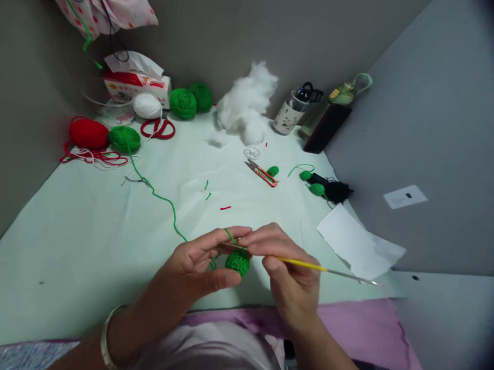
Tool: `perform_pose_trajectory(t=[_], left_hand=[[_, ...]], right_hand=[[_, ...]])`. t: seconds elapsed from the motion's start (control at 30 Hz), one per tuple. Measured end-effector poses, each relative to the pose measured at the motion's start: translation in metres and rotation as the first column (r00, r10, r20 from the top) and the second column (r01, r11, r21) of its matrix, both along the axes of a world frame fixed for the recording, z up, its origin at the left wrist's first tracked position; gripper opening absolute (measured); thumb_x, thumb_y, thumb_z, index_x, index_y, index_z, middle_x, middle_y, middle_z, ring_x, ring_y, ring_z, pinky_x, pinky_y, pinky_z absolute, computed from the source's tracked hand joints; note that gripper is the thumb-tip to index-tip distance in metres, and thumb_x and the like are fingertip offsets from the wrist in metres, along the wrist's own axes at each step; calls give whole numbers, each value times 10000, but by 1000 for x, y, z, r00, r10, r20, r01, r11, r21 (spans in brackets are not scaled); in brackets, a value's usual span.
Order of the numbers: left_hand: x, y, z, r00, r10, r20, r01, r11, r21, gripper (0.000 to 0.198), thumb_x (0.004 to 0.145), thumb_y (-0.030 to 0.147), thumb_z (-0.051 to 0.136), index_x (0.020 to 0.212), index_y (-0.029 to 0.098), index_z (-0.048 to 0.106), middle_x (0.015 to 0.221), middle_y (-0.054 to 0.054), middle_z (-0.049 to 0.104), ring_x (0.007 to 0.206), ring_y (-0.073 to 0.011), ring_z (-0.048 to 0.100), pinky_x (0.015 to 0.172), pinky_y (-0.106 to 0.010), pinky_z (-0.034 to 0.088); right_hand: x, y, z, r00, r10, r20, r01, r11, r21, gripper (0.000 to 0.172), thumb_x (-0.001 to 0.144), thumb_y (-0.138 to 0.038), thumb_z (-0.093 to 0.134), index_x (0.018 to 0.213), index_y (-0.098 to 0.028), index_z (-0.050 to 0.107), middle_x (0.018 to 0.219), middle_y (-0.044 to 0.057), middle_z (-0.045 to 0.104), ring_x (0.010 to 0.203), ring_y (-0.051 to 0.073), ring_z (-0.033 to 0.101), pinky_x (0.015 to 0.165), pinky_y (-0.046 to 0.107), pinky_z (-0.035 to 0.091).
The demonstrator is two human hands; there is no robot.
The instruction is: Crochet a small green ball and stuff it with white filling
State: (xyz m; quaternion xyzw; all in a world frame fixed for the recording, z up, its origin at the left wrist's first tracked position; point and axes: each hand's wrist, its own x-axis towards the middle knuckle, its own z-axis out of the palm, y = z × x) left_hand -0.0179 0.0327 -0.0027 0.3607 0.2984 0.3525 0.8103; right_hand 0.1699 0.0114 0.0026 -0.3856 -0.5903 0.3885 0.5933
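Note:
My left hand [206, 265] pinches a small round piece of green crochet [237, 262], with green yarn [174, 214] looped over its forefinger. That strand runs back across the table to a green yarn ball [124, 139] at the left. In my right hand [288, 274] is a crochet hook [303, 263] with a yellow handle, closed between thumb and fingers. Its far metal end points out to the right, while the near end meets the crochet by my left fingertips. My fingers partly hide that working tip.
Orange thread snips [261, 173] lie mid-table beside a small green crochet piece [273, 170]. White stuffing [248, 103], a pen cup [290, 115] and a bottle [330, 115] stand along the back. Red scissors [158, 129] and red yarn [89, 133] are left; white paper [359, 241] is right.

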Motion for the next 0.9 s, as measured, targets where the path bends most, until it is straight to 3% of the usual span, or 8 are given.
perform_pose_trajectory(t=[0.13,0.23,0.37,0.63,0.9], left_hand=[[-2,1,2,994,45,-100,-34,993,113,502,830,263,882,1314,325,763,1198,-51,765,1220,-264,668,1105,-400,487],[-3,2,4,982,85,-172,-40,967,251,494,802,242,903,1267,357,781,1129,-21,722,1071,-212,680,983,-319,531],[-4,8,8,946,171,-276,-36,900,435,505,781,156,904,1201,418,801,995,31,640,973,-150,626,934,-237,499],[-6,16,10,929,141,-342,53,865,499,492,798,138,877,1211,389,788,971,38,598,960,-157,595,966,-265,469],[-8,16,7,920,119,-373,90,863,497,510,813,148,864,1236,415,767,982,46,594,948,-153,602,949,-274,458]], right_hand=[[1,4,-6,996,29,-79,-33,998,-60,166,1030,-350,663,1046,-309,823,942,55,813,900,225,719,754,363,585],[3,10,-8,980,56,-192,-87,983,-160,184,1018,-420,674,974,-287,793,865,34,788,784,191,695,674,308,563],[2,16,-3,965,38,-260,-110,957,-269,266,975,-486,719,879,-240,746,777,26,762,712,166,680,650,278,562],[8,18,0,957,99,-274,-174,948,-267,257,1000,-461,693,893,-230,730,801,33,778,738,171,708,678,290,580],[16,21,-3,919,249,-307,-321,922,-215,199,1060,-376,621,998,-249,760,892,20,791,820,143,711,757,269,575]])
